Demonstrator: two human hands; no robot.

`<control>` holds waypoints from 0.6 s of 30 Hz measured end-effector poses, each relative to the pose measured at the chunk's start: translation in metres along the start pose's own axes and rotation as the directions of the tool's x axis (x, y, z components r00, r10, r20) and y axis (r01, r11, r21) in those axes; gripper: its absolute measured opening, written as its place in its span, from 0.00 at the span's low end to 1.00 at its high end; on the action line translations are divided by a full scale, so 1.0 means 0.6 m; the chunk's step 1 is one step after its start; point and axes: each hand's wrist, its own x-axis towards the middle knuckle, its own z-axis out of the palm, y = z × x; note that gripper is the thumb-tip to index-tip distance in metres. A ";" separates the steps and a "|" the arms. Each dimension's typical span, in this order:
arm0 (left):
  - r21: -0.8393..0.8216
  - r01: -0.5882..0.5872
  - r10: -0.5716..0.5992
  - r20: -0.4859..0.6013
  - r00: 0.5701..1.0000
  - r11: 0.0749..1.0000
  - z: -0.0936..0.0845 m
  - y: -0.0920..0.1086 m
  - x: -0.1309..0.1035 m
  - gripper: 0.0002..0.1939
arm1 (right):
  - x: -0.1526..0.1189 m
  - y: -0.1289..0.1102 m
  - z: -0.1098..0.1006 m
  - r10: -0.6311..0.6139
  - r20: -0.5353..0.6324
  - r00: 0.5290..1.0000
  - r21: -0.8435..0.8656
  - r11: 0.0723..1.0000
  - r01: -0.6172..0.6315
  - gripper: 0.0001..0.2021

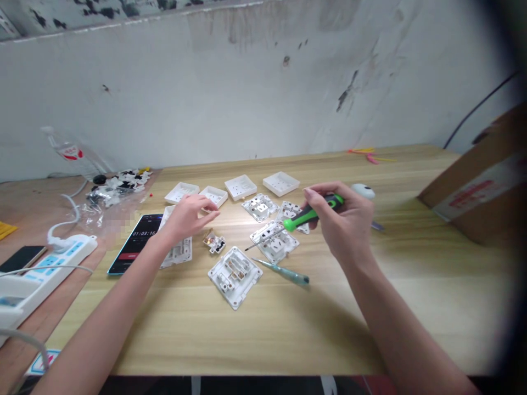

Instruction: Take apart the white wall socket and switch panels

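Green and black, a screwdriver (302, 218) is gripped in the right hand (343, 219), at two o'clock from an opened white socket plate (236, 275) on the wooden table (230, 345), its tip pointing toward eight o'clock. The left hand (190, 216), fingers loosely curled with a narrow gap to the thumb, is at eleven o'clock, beyond a small plastic-and-metal socket insert (214, 242) near the plate. A translucent teal screwdriver (286, 272) lies at three o'clock, white socket covers (241, 187) around twelve, and a phone (134, 247) showing 01:03:16 near ten.
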 end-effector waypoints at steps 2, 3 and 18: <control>-0.059 -0.028 0.027 -0.025 0.999 0.998 0.003 0.025 -0.014 0.07 | -0.001 0.000 0.002 0.002 0.006 1.000 -0.011 1.000 -0.002 0.06; -0.075 -0.039 0.037 -0.033 0.999 0.996 0.006 0.036 -0.020 0.08 | -0.002 0.000 0.002 0.003 0.012 1.000 -0.017 1.000 -0.003 0.06; -0.413 0.132 -0.089 0.122 0.989 0.901 0.040 0.086 -0.040 0.06 | 0.011 0.016 -0.007 -0.002 -0.036 0.999 -0.044 0.999 0.000 0.07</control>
